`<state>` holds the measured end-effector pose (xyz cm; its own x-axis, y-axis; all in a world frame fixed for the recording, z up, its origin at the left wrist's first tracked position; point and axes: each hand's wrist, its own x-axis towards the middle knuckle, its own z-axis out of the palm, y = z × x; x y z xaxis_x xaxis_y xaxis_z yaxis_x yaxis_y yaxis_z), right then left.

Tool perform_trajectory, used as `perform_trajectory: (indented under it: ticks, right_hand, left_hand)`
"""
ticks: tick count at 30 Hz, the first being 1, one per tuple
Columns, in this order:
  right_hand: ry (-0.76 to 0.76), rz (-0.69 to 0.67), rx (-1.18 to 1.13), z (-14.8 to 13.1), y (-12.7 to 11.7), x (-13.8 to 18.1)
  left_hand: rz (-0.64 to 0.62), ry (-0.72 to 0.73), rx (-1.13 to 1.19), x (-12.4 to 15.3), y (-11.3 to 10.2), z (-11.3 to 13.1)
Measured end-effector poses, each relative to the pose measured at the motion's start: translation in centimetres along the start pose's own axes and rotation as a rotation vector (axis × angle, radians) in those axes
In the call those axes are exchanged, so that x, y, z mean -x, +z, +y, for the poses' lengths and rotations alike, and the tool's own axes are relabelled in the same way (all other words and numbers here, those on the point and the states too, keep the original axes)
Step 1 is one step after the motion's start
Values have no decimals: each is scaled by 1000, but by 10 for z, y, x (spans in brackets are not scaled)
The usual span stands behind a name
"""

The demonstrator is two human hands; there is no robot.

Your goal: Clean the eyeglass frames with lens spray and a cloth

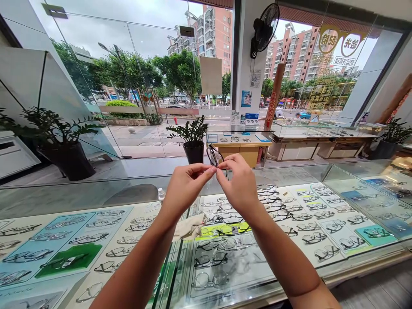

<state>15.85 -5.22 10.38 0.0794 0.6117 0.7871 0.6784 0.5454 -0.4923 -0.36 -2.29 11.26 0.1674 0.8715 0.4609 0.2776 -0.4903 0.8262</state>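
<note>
A pair of dark-framed eyeglasses (213, 155) is held up above the glass counter, tilted on its side. My left hand (186, 184) pinches its lower part between thumb and fingers. My right hand (238, 182) is closed on the same eyeglasses from the other side, and the thumb tips nearly meet. Fingers hide much of the frame, so its lower lens and temples are hard to make out. Below the hands, a crumpled beige cloth (189, 227) lies on the counter, with a small white bottle (161, 195) to its left.
Rows of eyeglasses (212, 259) fill the glass display counter (180, 274) on both sides. Beyond it stand potted plants (194, 148), another showcase (240, 148) and large windows onto a street. A black fan (265, 28) hangs on the pillar.
</note>
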Motion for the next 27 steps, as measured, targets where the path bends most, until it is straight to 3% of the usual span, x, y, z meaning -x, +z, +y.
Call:
perform_trajectory:
  ticks: [6,11,15,18,22,27]
  right_hand:
    - [83,-154,87,4,3,-1]
    - [140,-291,126,1,-18,-6]
    - [200,-269,110,0,-42,-11]
    - [157,-208,54,3,-52,-12]
    - [81,-232,77,6,-54,-12]
    - [96,-308,87,4,-53,-12]
  left_hand:
    - [31,-26,-3,-11,7,-21]
    - [22,-13,-103,-17,8,-30]
    - [-18,-20,-247,-23,9,-36]
    - [-65,4,-380,-28,14,-44]
    - [-138,4,-547,-32,27,-58]
    - [-234,61,-711,-34,44,-76]
